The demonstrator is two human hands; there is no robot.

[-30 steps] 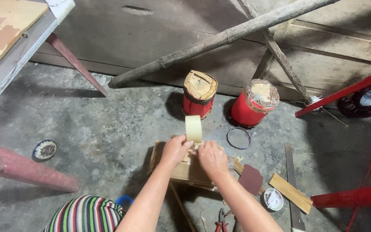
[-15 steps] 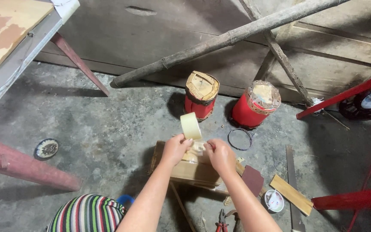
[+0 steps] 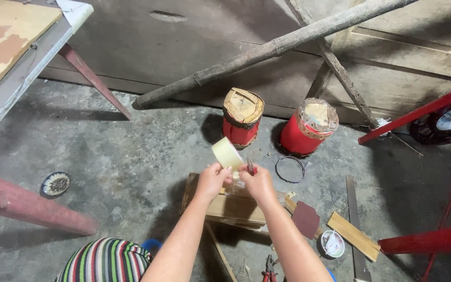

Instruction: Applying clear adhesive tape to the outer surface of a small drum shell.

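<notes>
Over the pale wooden block (image 3: 236, 206) near the two red drums, the left hand (image 3: 212, 180) now pinches the tilted cream tape roll (image 3: 227, 153); the right hand (image 3: 257, 183), moved closer, grips a small dark tool (image 3: 250, 165).

One head-worn camera looks steeply down, close above the hands (image 3: 236, 180).

You are in a rough workshop, working low on a stained concrete floor (image 3: 121, 156). Around you lie a hand saw (image 3: 355, 224), pliers (image 3: 269, 269), a wire ring (image 3: 291, 169) and offcuts of wood (image 3: 355, 236). Two small red drums (image 3: 242, 124) stand against a weathered plank wall (image 3: 403, 57), a rough pole (image 3: 272, 49) leans across it, and a paint-stained counter (image 3: 11, 57) stands at your left.
</notes>
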